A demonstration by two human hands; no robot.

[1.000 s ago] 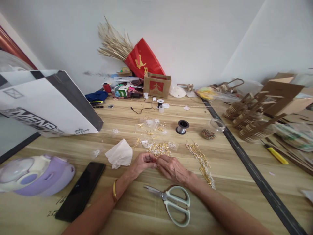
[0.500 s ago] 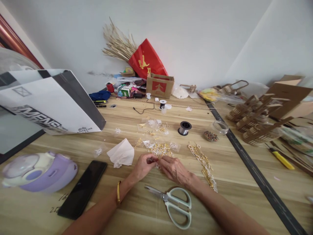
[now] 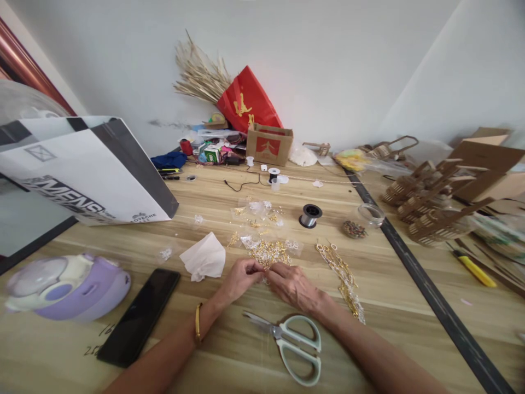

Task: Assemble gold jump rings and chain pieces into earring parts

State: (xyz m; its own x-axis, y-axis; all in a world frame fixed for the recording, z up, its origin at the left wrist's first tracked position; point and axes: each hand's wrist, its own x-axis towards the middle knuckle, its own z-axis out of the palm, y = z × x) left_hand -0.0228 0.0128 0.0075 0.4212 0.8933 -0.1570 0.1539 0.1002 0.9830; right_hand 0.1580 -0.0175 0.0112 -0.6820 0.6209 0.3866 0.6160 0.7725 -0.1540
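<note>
We see our left hand (image 3: 241,276) and our right hand (image 3: 292,284) close together on the wooden worktop (image 3: 229,350), a little nearer the front edge than the middle. The fingertips of both hands meet and pinch something tiny between them. It is too small for us to tell what it is. Both hands are curled narrow, not spread wide. A gold bangle (image 3: 198,323) sits on our left wrist.

Just past the fingertips lies a little pile of gold and silver bits (image 3: 268,251). Our hands are right at its near edge. More small gold bits in clear packets (image 3: 256,210) lie a bit farther back, toward the wall edge.

To the right of our right hand, a long row of gold dangly pieces (image 3: 342,276) runs toward the front edge. Just in front of our right hand lie scissors (image 3: 293,342) with pale green handles, blades pointing left.

To the left of our left hand sits a crumpled white tissue (image 3: 204,258). Nearer the front left corner lies a black phone (image 3: 139,317), and beside it a purple and white gadget (image 3: 65,287), a bit blurry. A big white and black paper bag (image 3: 86,175) lies on its side by the left edge.

Behind the gold pile stands a spool of silver wire (image 3: 310,215). To its right we see a small dish of dark beads (image 3: 354,229) and a clear lid (image 3: 370,214).
</note>
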